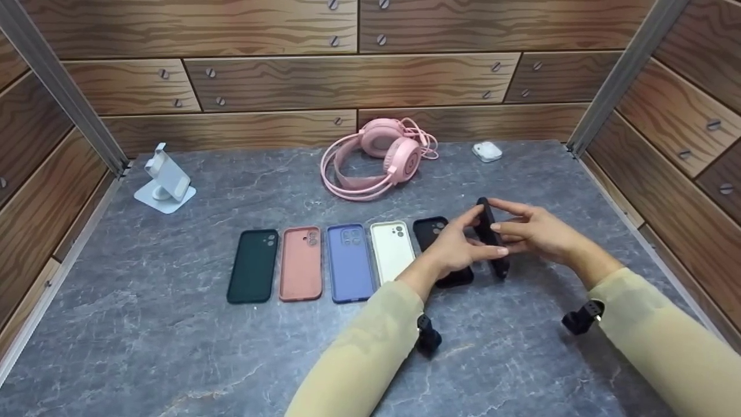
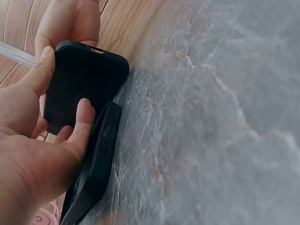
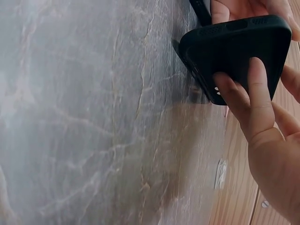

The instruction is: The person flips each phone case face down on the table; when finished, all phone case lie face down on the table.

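Both hands hold a black phone case (image 1: 492, 237) on its long edge, tipped up at the right end of a row of cases. My left hand (image 1: 448, 249) grips it from the left, with finger and thumb at its edges. From the right, my right hand (image 1: 541, 234) has its fingers on the case's back, as the right wrist view also shows. In the left wrist view, the dark inner side of the held case (image 2: 89, 75) and its port cutout are visible. Another black phone case (image 1: 425, 231) lies under the left hand, partly hidden.
Left of the hands lie white (image 1: 393, 249), blue (image 1: 351, 266), pink (image 1: 300, 266) and dark green (image 1: 253, 267) phone cases. Behind them are pink headphones (image 1: 402, 159), a white phone stand (image 1: 169, 179) and a small white case (image 1: 487, 152). Wood-patterned walls enclose the table.
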{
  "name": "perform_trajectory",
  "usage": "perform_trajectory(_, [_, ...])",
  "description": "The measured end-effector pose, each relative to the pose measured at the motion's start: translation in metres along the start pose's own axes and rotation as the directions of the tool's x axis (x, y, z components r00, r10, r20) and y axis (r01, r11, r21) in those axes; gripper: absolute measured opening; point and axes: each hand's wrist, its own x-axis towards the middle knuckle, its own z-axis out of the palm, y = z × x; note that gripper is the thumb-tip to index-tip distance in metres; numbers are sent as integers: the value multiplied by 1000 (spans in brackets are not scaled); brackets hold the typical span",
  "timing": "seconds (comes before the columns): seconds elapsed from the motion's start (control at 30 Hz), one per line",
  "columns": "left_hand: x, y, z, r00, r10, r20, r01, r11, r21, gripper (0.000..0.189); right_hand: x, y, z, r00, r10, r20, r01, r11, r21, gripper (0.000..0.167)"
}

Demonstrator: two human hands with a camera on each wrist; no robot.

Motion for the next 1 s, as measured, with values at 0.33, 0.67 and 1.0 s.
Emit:
perform_trajectory(0.33, [1,1,0,998,60,1,-60,997,44,95,1,-3,4,1000,-9,-6,9,1000,18,81])
perform_trajectory(0.67, [1,0,2,999,20,-40,-15,992,123,86,0,-5,5,999,-38,-21,38,999,-3,77])
perform_trajectory(1.0, [2,3,6,989,47,-139,-9,965,262,70,-5,-8,1,999,-31,-8,31,998,48,76])
